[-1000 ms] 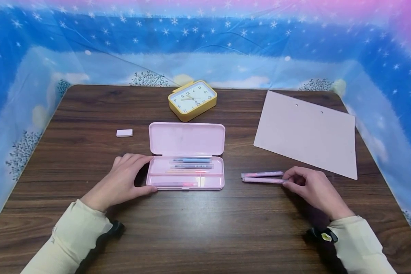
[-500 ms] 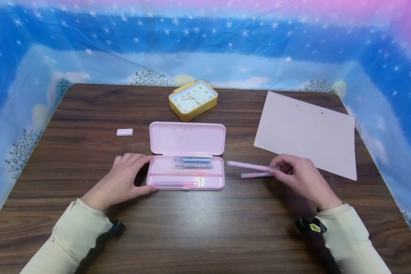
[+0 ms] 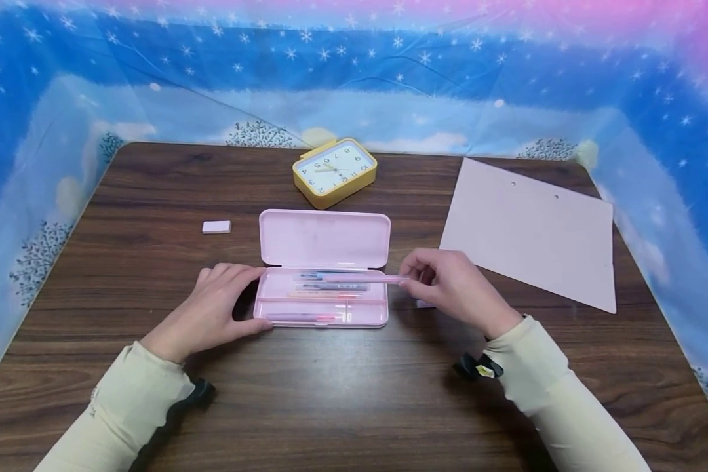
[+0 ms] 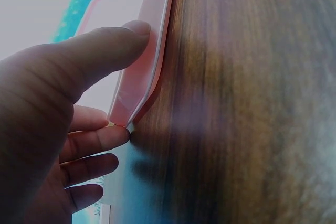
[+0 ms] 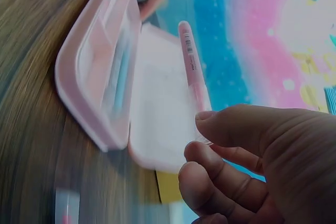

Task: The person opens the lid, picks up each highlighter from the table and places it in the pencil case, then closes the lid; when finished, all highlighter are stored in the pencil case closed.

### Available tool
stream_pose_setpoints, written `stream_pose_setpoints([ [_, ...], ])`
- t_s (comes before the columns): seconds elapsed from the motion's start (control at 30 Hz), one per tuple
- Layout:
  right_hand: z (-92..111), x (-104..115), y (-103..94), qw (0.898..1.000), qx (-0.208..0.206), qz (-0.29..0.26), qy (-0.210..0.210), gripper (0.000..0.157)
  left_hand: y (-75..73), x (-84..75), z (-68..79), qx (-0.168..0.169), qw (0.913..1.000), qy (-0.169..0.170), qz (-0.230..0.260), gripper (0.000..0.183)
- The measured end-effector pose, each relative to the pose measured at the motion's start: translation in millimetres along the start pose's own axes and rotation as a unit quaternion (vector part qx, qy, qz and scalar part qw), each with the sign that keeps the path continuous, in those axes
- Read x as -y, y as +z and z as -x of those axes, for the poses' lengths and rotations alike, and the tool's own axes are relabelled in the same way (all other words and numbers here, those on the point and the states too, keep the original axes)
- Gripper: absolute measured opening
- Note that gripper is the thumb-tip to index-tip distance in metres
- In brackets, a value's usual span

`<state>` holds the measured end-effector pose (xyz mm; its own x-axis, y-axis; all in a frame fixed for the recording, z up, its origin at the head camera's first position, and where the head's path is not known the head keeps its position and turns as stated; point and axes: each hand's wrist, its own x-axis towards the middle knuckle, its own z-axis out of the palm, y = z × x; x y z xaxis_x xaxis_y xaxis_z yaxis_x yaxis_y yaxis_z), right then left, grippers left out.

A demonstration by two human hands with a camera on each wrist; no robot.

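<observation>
A pink pencil case lies with its lid folded back on the table. Several pens and pen-like sticks lie in its compartments. At its left end my left hand holds the case between thumb and fingers, the thumb on the front side wall. My right hand pinches a pink pen by one end between thumb and fingers. The pen's other end reaches over the rear compartment of the case. A second pink pen lies on the table, mostly hidden by the right hand.
Behind the case stands a yellow alarm clock. A white eraser lies to the case's left. A pale board with two holes lies at the right of the wooden table. A patterned cloth surrounds the back and sides.
My right hand has lifted one of the two pink pens off the table and carried it left over the case. The left hand stays at the case's left end.
</observation>
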<state>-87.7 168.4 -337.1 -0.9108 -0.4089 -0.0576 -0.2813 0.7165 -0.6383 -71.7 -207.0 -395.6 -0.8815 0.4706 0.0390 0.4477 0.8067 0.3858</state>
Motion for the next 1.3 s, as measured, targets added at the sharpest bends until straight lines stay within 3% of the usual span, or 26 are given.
stream_pose_setpoints([
  [0.33,-28,24,33.5,0.998,0.038,0.025,-0.042,0.004,-0.5,-0.1,0.5,-0.005,1.0,0.007,0.003,0.078],
  [0.63,-39,34,56.7,0.996,0.059,0.032,-0.063,0.005,-2.9,-2.0,0.2,0.002,1.0,0.003,0.002,0.078],
  [1.3,-41,35,71.3,0.994,0.079,0.04,-0.065,0.003,-3.7,-3.3,1.3,-0.003,1.0,0.005,-0.001,0.078],
])
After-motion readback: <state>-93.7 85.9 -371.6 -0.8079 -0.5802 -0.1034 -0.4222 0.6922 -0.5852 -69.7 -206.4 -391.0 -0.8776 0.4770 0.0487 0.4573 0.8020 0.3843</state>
